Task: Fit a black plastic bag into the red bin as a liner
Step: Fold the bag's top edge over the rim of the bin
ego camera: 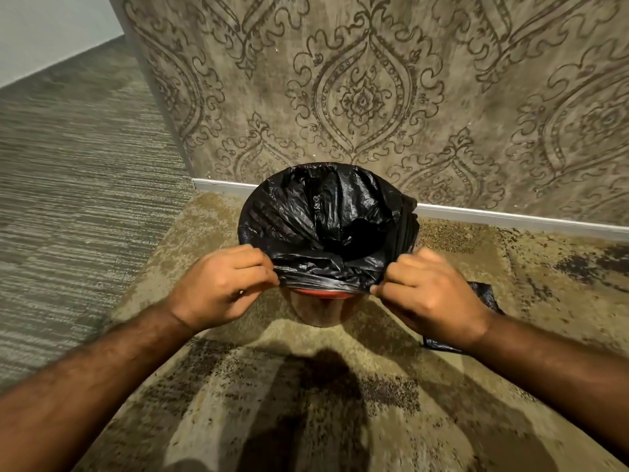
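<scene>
The red bin (321, 308) stands on the floor against the wall; only a strip of its rim and its near side show. A black plastic bag (316, 212) fills its mouth and is folded over the rim all around. My left hand (224, 281) pinches the bag's folded edge at the near left of the rim. My right hand (425, 287) pinches the same edge at the near right. Between the hands the plastic is bunched into a band just above the red rim. The inside of the bin is hidden by the bag.
A patterned wall (374, 97) with a white skirting board (510, 218) rises right behind the bin. Another piece of black plastic (483, 294) lies on the mottled carpet under my right wrist. Striped grey carpet (75, 185) runs along the left past the wall's corner.
</scene>
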{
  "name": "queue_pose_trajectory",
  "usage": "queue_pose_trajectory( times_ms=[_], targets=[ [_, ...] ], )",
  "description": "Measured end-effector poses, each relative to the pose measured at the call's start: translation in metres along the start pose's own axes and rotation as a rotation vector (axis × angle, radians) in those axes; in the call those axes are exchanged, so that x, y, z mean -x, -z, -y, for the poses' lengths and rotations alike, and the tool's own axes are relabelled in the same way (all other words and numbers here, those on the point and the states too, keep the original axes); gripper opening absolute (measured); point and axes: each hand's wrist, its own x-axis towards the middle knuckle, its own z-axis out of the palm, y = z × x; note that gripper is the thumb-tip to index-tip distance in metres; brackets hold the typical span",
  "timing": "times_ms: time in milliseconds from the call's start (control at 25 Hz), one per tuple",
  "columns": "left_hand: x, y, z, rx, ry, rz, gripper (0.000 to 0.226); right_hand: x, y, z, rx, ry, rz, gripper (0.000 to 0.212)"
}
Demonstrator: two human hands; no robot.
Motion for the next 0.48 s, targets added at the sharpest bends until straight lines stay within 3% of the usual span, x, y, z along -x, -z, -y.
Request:
queue_pose_trajectory(
  times_ms=[120,280,360,480],
  targets=[
    [0.009,-0.007,-0.006,-0.046,-0.034,0.029,0.01,0.009,-0.007,0.004,-0.006,0.078,-0.015,0.026],
    [0.03,-0.022,0.003,-0.154,0.042,0.114,0.006,0.015,-0.015,-0.003,-0.002,0.099,-0.024,0.016],
    [0.04,-0.028,0.007,-0.041,0.254,0.065,0.006,0.017,-0.017,-0.007,0.004,0.081,-0.006,0.011],
    [0.027,-0.023,0.009,0.668,0.85,-0.238,0.019,0.026,-0.019,-0.015,-0.008,0.09,0.073,0.037]
  ],
)
